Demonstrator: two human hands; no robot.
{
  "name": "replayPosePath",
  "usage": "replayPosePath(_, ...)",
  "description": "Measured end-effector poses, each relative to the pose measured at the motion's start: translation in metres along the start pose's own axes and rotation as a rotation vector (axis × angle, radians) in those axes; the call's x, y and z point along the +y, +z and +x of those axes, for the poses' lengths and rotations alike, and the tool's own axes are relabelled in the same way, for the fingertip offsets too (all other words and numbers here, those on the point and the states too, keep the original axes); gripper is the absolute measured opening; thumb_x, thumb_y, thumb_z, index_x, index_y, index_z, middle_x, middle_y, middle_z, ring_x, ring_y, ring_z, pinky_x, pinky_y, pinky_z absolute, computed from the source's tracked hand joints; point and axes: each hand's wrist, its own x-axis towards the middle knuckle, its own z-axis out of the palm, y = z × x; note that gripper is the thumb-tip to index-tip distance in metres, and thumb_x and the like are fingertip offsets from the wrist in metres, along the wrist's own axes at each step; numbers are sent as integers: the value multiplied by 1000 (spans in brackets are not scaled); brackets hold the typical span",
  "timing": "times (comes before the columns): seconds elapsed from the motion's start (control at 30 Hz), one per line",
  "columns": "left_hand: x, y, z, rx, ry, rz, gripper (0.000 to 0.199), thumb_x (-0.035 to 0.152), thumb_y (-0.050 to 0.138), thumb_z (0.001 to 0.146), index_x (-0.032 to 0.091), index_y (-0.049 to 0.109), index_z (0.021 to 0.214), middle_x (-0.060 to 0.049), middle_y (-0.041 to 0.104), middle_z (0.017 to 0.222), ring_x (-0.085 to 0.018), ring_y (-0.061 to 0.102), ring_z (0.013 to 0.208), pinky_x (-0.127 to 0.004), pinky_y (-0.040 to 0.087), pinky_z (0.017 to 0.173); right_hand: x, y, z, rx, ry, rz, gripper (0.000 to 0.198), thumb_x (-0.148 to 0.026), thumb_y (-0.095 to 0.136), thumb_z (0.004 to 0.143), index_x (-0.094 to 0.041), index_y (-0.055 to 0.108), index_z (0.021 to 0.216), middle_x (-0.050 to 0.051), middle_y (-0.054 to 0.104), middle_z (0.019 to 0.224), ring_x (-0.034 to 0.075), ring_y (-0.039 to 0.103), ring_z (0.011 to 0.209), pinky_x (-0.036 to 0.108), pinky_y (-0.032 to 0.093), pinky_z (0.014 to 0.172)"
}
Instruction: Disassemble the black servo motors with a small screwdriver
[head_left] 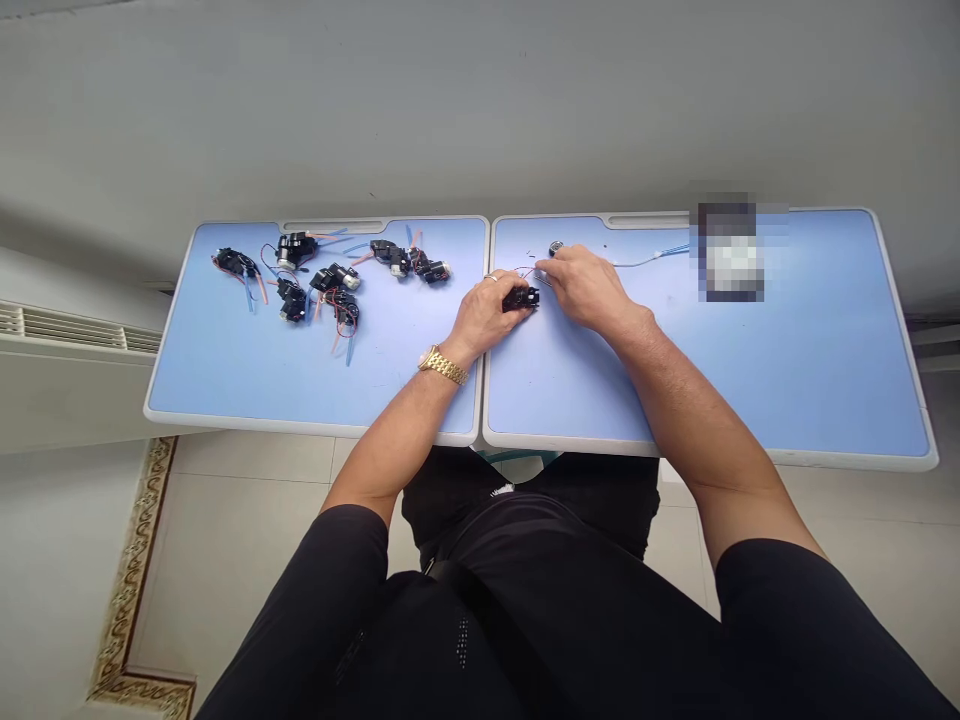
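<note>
Fiddly wire work: let the left hand (484, 312) be your anchor
Left grip's closed around the small black part (522, 298), just right of the seam in the counter (787, 380). Right hand (586, 285) has its fingers bunched by the thin red wire (525, 270); can't tell if that grip's actually pinching it. I'd hold the part firmly, leave the wire some slack so nothing yanks, and mind the little round piece (556, 247) beside those fingers.
</note>
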Motion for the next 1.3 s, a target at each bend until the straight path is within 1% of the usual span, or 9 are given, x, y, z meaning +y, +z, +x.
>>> replayPosePath(0.17, -4, -3, -2, -8, 31, -82, 35, 21, 83, 90, 25, 77, 124, -8, 79, 137, -30, 73, 137, -47, 55, 122, 5, 2, -11, 81, 67, 59, 47, -20, 42, 111, -17, 79, 140, 18, 81, 131, 36, 68, 120, 46, 49, 95)
replayPosePath(0.27, -7, -7, -3, 69, -8, -161, 33, 25, 85, 90, 24, 78, 122, -7, 81, 129, -26, 75, 127, -44, 58, 118, 5, 1, -15, 81, 72, 101, 44, -20, 46, 109, -17, 82, 135, 17, 82, 132, 36, 69, 124, 47, 50, 102)
replayPosePath(0.43, -19, -10, 2, 263, -190, -389, 37, 39, 90, 90, 24, 79, 122, -6, 84, 117, -22, 78, 107, -37, 65, 100, 2, -1, -16, 46, 56, 93, 40, -20, 48, 107, -19, 84, 124, 16, 83, 125, 35, 67, 117, 47, 49, 95)
replayPosePath(0.6, -27, -7, 6, 350, -241, -488, 44, 51, 93, 89, 25, 80, 123, -6, 85, 117, -21, 80, 103, -36, 67, 95, -1, -1, -14, 40, 51, 89, 31, -20, 54, 103, -21, 83, 115, 16, 81, 118, 35, 64, 114, 46, 49, 91)
replayPosePath(0.7, -25, -7, 5, 367, -244, -469, 44, 50, 94, 88, 24, 81, 121, -5, 85, 114, -21, 80, 101, -37, 67, 95, -3, -2, -14, 9, 36, 76, 29, -15, 55, 101, -21, 82, 108, 15, 81, 113, 33, 67, 109, 45, 49, 95)
replayPosePath(0.8, -22, -8, 4, 356, -235, -443, 40, 43, 93, 89, 24, 81, 121, -5, 85, 115, -22, 80, 103, -37, 67, 98, -3, -5, -15, -41, 24, 57, 26, -14, 57, 99, -22, 81, 102, 12, 82, 111, 31, 70, 105, 44, 50, 95)
replayPosePath(1.03, -18, -9, 3, 356, -250, -413, 37, 36, 91, 88, 22, 80, 121, -6, 86, 116, -21, 79, 102, -37, 67, 98, -10, -9, -17, -60, 19, 70, 26, -23, 59, 103, -21, 83, 114, 13, 83, 114, 32, 70, 111, 41, 46, 85)
replayPosePath(1.17, -19, -8, 3, 354, -251, -389, 36, 37, 91, 89, 23, 80, 120, -5, 85, 115, -21, 79, 101, -36, 67, 96, -15, -8, -11, -45, 27, 51, 29, -24, 56, 105, -21, 84, 110, 13, 84, 112, 31, 71, 107, 40, 45, 82)
replayPosePath(1.3, -18, -7, 3, 347, -251, -392, 37, 36, 90, 89, 22, 80, 121, -5, 85, 114, -21, 79, 100, -35, 66, 94, -17, -8, -2, -55, 36, 11, 29, -26, 58, 104, -20, 86, 106, 14, 86, 108, 31, 74, 101, 42, 48, 86)
